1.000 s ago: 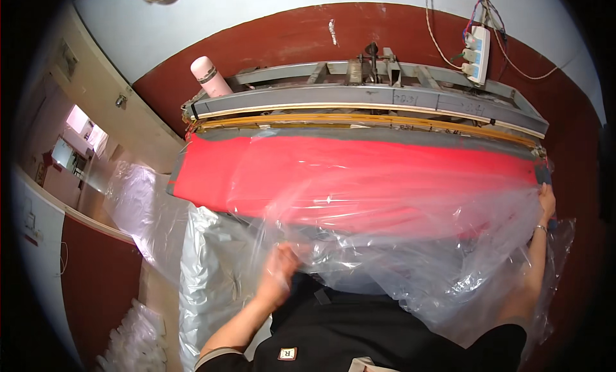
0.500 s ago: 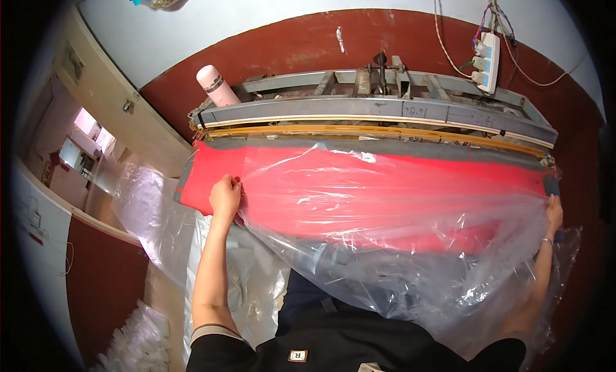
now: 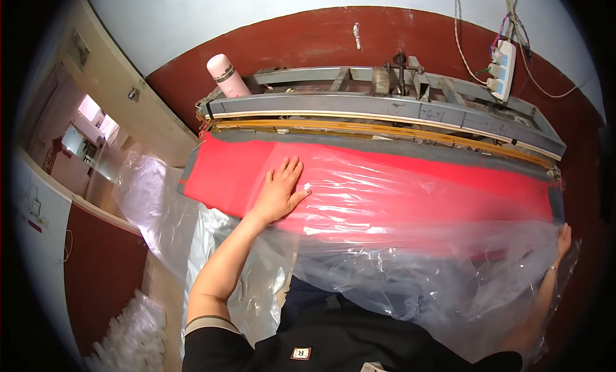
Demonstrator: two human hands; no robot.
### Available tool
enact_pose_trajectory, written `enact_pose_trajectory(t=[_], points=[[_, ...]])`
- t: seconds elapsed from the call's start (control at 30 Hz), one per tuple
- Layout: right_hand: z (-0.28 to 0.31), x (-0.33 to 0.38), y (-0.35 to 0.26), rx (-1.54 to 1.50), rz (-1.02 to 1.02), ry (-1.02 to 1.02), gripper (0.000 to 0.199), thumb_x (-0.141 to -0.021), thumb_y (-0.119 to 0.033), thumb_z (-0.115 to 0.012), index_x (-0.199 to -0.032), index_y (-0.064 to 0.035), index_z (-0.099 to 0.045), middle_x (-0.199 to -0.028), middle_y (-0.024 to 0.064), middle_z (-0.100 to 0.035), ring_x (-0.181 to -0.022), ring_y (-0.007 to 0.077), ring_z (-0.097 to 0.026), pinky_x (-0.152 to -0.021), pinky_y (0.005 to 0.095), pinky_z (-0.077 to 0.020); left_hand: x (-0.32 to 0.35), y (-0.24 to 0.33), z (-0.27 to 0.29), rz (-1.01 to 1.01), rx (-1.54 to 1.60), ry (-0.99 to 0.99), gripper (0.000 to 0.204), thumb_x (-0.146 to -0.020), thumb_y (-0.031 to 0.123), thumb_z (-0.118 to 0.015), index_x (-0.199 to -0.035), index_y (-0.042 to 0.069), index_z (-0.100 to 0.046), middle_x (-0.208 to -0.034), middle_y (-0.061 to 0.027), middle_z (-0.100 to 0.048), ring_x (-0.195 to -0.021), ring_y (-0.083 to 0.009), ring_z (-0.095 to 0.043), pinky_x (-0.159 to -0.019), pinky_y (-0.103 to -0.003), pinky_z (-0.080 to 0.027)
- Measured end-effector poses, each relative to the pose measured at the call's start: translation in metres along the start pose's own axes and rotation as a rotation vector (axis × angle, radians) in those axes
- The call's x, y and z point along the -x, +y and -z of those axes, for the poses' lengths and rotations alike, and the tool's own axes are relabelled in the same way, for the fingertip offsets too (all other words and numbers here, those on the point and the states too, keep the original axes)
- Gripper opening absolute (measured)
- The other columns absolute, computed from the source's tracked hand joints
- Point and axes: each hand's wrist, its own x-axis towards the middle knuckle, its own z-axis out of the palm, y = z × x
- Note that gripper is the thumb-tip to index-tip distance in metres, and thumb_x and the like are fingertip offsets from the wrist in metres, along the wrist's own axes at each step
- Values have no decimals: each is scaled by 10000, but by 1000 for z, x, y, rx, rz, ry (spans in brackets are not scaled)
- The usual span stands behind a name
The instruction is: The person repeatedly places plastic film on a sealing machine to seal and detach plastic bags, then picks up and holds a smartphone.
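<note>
Press evenly, your left hand (image 3: pixel 280 195) open and flat on clear, glossy plastic film (image 3: pixel 410 256) over the long, flat red panel (image 3: pixel 224 170) — right hand (image 3: pixel 564 242), grip unclear.

Colour findings, located from the hands. Around the left hand (image 3: pixel 276 197): sheet (image 3: pixel 224 173), plain bright red, no pattern visible. Along its far side from that hand: border (image 3: pixel 385 148), dark grey. Between left hand and right hand (image 3: pixel 563 242): plastic film (image 3: pixel 385 288), colourless, see-through, streaked with white glints. Beyond the left hand: strips (image 3: pixel 385 129), yellow-orange; metal frame (image 3: pixel 321 105), grey with dark handwritten marks; flask (image 3: pixel 234 87), pink with grey band. Farther beyond both hands: wall (image 3: pixel 289 41), dark red below, bluish white above. Nearer than the left hand: sleeve (image 3: pixel 218 349), black, beige cuff.
</note>
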Motion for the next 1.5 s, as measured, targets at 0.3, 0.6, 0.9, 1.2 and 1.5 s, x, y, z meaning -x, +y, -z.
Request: enact_pose_trajectory(t=[0.3,0.6,0.9,1.2,1.5], points=[[33,10,-7,-42,-220,5,317,-887,-339,-517,-804,-40,-581,-715,-14,-518,-664,70,-458,-601,220,-385,-21,-12,6,-80,37,144,495,-829,324,-563,-1228,50,-462,-1317,-174,-393,-1246,-307,-342,-990,-465,-278],[80,29,-34,-127,-323,-169,262,-877,-298,-541,-847,-47,-610,-793,-31,-574,-718,56,-489,-660,196,-391,-85,-46,-2,319,127,501,229,-671,34,-655,-885,-5,-583,-900,-185,-569,-833,-342,-561,-706,-379,-459],[43,-32,-42,1062,333,-302,278,-855,-267,-449,-762,-54,-603,-742,162,-600,-709,329,-581,-629,440,-446,-86,-60,7,322,53,462,184,-802,186,-486,-881,50,-580,-866,-193,-584,-850,-373,-554,-720,-423,-446],[-113,-14,-157,242,55,191,269,-866,-206,-464,-737,10,-558,-702,221,-565,-649,363,-554,-590,436,-416,-71,-142,-6,448,259,970,193,-875,160,-424,-808,-21,-429,-722,-199,-492,-703,-305,-500,-685,-383,-414],[-190,-27,-176,-372,22,88,168,-827,-180,-578,-746,-34,-560,-569,-28,-468,-511,51,-422,-459,223,-343,-102,-246,-19,463,430,1005,245,-890,206,-453,-764,-4,-453,-673,-52,-460,-625,-167,-407,-602,-306,-377]])
